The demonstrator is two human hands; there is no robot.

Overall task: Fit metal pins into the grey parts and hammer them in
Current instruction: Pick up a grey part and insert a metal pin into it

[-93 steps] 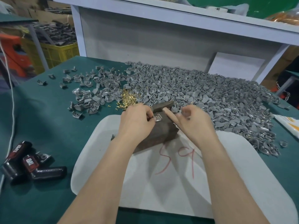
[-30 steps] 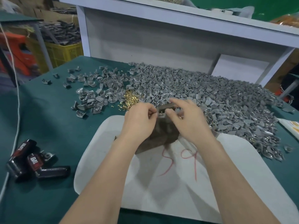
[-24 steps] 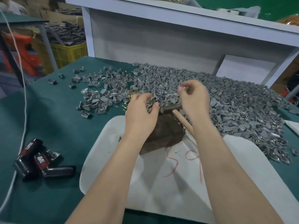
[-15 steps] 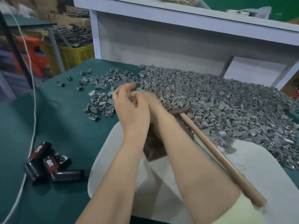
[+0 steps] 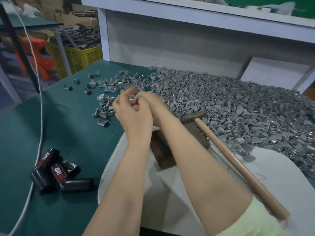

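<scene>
Pinching a grey part (image 5: 131, 97) in my left hand (image 5: 134, 116); right hand (image 5: 150, 103) grip I cannot tell. Next likely: reach for hammer (image 5: 235, 162).

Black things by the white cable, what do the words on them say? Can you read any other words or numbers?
"TAPER": white letters on the dark red label of the upper black plastic tool.
"TAPER": white letters on the bright red label of the lower black plastic tool.
Red handwritten marks on the white board: mostly covered, unreadable.
Nothing else carries readable text.
</scene>
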